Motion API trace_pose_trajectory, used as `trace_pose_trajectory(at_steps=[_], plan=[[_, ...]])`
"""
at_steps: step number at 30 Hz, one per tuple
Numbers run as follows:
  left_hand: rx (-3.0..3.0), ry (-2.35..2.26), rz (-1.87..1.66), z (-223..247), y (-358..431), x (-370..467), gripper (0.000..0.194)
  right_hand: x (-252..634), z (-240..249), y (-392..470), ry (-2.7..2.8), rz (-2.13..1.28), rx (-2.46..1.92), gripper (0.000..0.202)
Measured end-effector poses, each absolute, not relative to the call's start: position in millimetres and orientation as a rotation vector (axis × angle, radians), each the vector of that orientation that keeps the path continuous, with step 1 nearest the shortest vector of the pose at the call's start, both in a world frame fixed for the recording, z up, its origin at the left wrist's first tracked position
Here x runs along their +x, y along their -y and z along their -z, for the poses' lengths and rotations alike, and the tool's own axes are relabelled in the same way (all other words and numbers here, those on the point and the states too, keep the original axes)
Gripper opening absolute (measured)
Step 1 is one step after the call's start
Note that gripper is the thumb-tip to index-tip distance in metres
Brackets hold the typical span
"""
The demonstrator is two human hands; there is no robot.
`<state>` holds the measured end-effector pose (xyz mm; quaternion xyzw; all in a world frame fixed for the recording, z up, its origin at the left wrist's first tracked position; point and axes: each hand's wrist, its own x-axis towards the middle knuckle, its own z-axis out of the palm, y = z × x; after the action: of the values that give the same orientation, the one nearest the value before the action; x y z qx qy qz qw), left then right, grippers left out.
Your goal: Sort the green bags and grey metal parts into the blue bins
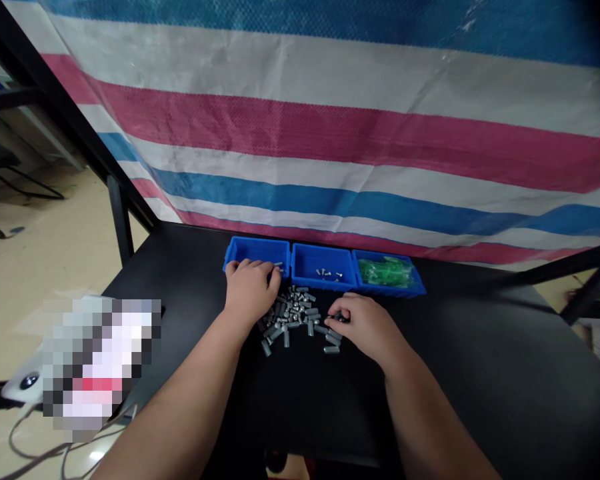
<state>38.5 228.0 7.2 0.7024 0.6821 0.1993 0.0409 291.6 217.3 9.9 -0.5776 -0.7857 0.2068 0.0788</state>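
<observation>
Picking seems the step: the right hand (367,327) pinches dark parts (339,317) beside the pile (295,308) on the counter (480,373), the left hand (251,290), grip unclear, meets the left bin (257,248); next calls for care.

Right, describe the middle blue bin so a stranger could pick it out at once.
Behind the black table hangs a striped sheet; before it stand three blue bins in a row. The middle blue bin shows a few loose silvery pieces, whereas the right bin holds bagged green things and the left hand partly hides the left bin.
</observation>
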Motion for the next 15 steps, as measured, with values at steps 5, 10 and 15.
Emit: trace_pose_trajectory(at_steps=[5, 10, 15], plan=[[2.154, -2.102, -0.6, -6.7, -228.1, 38.9, 0.038, 289.4, -7.3, -217.8, 2.33, -0.655, -1.535, 0.004], [2.147, -2.1, -0.609, -6.7, -228.5, 39.4, 0.038, 284.5, -0.8, -225.4, 1.906, -0.451, -1.417, 0.017], [2.145, -2.099, -0.602, -7.4, -228.0, 39.7, 0.038, 288.0, 6.7, -237.6, 1.777, -0.283, -1.526, 0.025]])
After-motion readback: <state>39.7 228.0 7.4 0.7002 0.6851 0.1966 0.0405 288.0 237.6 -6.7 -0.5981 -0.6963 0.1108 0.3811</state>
